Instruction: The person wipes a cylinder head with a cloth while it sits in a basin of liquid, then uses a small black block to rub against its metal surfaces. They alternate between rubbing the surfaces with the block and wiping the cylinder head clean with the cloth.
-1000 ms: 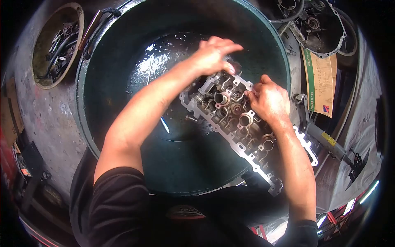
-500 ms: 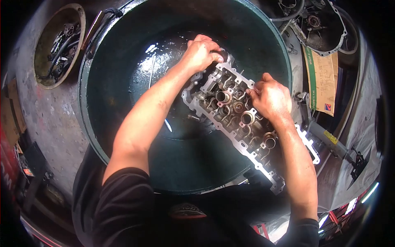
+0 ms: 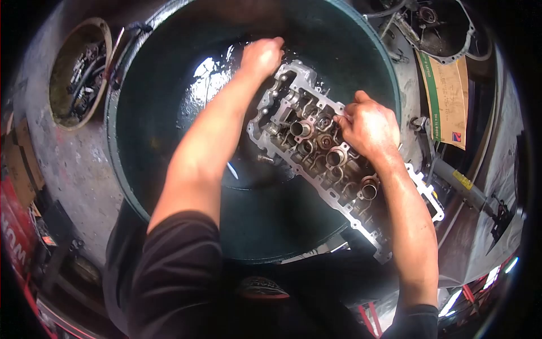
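Observation:
A metal cylinder head (image 3: 307,148) lies slantwise, its upper end over the basin and its lower end past the basin's near rim. My right hand (image 3: 370,125) is closed around its right edge, with the thumb on the upper face. Just beyond its upper left end, my left hand (image 3: 263,57) is off the metal, fingers curled in. What those fingers hold, if anything, is hidden. Dark liquid glints in the large green basin (image 3: 114,144) under both hands. A thin white stick (image 3: 232,170) shows partly from behind my left forearm.
To the left stands a round bowl (image 3: 105,93) of small metal parts and hoses. An engine housing (image 3: 460,48) lies at the upper right, above a flattened cardboard piece (image 3: 443,99). A grey cylindrical bar (image 3: 454,179) is near my right forearm.
My left hand has let go of the cylinder head's upper end and moved up and left. My right hand keeps its hold, and the head has barely shifted.

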Available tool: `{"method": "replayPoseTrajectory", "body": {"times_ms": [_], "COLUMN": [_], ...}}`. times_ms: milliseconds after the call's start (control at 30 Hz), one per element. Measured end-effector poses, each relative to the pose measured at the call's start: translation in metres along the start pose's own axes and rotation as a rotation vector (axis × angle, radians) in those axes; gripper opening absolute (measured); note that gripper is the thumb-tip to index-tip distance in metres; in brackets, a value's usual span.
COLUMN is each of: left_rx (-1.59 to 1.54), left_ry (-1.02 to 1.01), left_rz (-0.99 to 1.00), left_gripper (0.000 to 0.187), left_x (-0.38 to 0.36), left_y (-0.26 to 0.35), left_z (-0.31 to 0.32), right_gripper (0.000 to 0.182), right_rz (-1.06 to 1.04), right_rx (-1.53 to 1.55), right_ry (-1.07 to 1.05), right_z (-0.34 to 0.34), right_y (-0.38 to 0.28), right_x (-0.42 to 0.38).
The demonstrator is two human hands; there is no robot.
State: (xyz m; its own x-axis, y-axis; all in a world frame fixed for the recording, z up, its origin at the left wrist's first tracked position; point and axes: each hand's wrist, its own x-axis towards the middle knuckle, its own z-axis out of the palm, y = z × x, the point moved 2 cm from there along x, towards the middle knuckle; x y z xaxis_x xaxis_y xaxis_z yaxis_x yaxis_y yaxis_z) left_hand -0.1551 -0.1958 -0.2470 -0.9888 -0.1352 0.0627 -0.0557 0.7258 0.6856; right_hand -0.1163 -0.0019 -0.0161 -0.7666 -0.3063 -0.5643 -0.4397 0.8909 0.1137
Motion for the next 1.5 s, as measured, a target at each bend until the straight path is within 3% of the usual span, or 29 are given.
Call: {"method": "replayPoseTrajectory", "body": {"times_ms": [33, 67, 100, 167, 233, 267, 367, 467, 500, 933, 1033, 1167, 1233, 1300, 1367, 1500], "left_rx": [-0.073, -0.122, -0.25, -0.325, -0.275, -0.241, -0.313, -0.25, -0.221, -0.163, -0.148, -0.087, -0.066, -0.077, -0.043, -0.071], "left_ry": [0.212, 0.3, 0.229, 0.178, 0.289, 0.378, 0.348, 0.181, 0.212, 0.117, 0.216, 0.081, 0.069, 0.076, 0.005, 0.066], "left_rz": [0.007, -0.073, -0.305, -0.553, -0.393, -0.168, 0.172, 0.284, 0.329, 0.425, 0.473, 0.443, 0.407, 0.453, 0.454, 0.431], "left_gripper": [0.018, 0.016, 0.013, 0.014, 0.016, 0.014, 0.01, 0.011, 0.015, 0.021, 0.02, 0.03, 0.037, 0.036, 0.036, 0.034], "left_x": [-0.016, -0.027, -0.043, -0.072, -0.089, -0.093, -0.1, -0.098, -0.105, -0.069, -0.093, -0.09, -0.081, -0.1, -0.096, -0.084], "left_y": [0.011, 0.01, 0.024, 0.058, 0.082, 0.085, 0.078, 0.074, 0.079, 0.074, 0.068, 0.067, 0.075, 0.069, 0.067, 0.078], "left_z": [-0.007, -0.008, -0.022, -0.031, -0.02, -0.008, -0.023, -0.028, -0.03, -0.033, -0.031, -0.03, -0.031, -0.031, -0.029, -0.03], "right_gripper": [0.023, 0.023, 0.024, 0.024, 0.024, 0.025, 0.026, 0.026, 0.026, 0.022, 0.02, 0.025, 0.025, 0.022, 0.023, 0.022], "right_rz": [-0.006, -0.011, -0.024, -0.027, -0.026, -0.025, -0.058, -0.022, -0.023, -0.024, -0.055, -0.034, 0.011, -0.099, -0.103, -0.064], "right_rx": [-0.014, -0.031, -0.056, -0.036, -0.03, -0.029, -0.012, -0.035, -0.043, 0.004, -0.006, -0.009, -0.022, -0.071, -0.057, 0.016], "right_ry": [0.006, 0.01, 0.012, 0.013, 0.0, 0.016, 0.124, 0.018, 0.02, 0.033, 0.063, 0.009, 0.078, 0.122, 0.079, 0.052], "right_z": [0.0, 0.002, 0.003, 0.0, -0.001, 0.0, 0.007, 0.005, 0.001, 0.002, 0.002, 0.006, 0.009, 0.02, 0.022, 0.027], "right_y": [0.002, 0.003, 0.003, 0.002, 0.0, -0.001, 0.002, -0.003, -0.002, 0.0, 0.0, 0.004, 0.007, 0.014, 0.015, 0.02], "right_x": [0.0, 0.0, 0.0, -0.002, -0.002, -0.003, -0.003, -0.004, 0.001, 0.006, 0.001, 0.003, 0.002, 0.003, 0.006, 0.006]}}
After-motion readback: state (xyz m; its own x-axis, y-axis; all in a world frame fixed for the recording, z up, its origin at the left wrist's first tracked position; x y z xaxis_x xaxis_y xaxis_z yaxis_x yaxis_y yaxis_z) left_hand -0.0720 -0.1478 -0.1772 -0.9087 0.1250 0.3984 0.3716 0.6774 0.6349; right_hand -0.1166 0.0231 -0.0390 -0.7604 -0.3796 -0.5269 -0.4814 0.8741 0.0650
